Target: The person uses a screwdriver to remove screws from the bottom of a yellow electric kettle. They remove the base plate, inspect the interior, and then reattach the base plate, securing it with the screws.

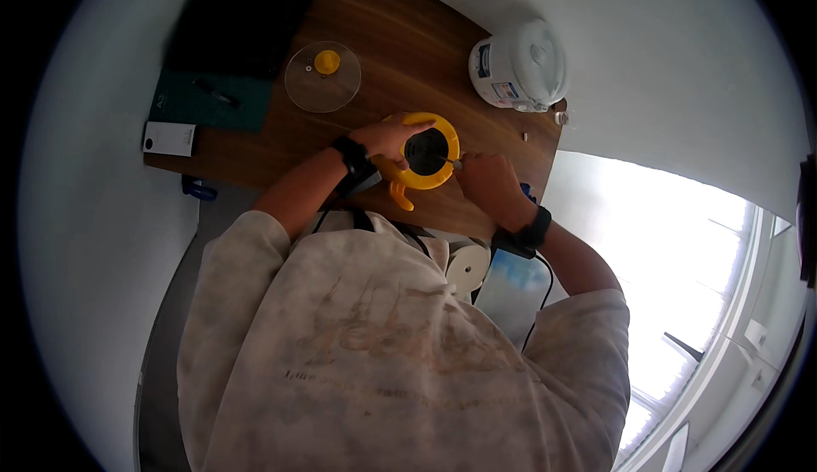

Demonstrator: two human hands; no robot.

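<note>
In front of me on the wooden table stands a round yellow pot (417, 181) with a dark inside and a yellow handle (401, 196) pointing toward me. My left hand (387, 140) grips its left side, thumb and fingers spread over the rim. Closed at the right edge of the pot, my right hand (489, 176) holds a thin-shafted tool (457, 164) that looks like a screwdriver. Its shaft reaches over the rim toward the opening; most of its handle is hidden in my fist. Farther left lies a clear round lid (319, 96) with a yellow knob (327, 62) and small hardware pieces on it.
A lidded white bucket (511, 68) stands at the far right, with a small clear jar (565, 118) beside it. To the left are a green cutting mat (247, 114), a dark pen (216, 92), a white box (169, 139) and a large black case (242, 25).
</note>
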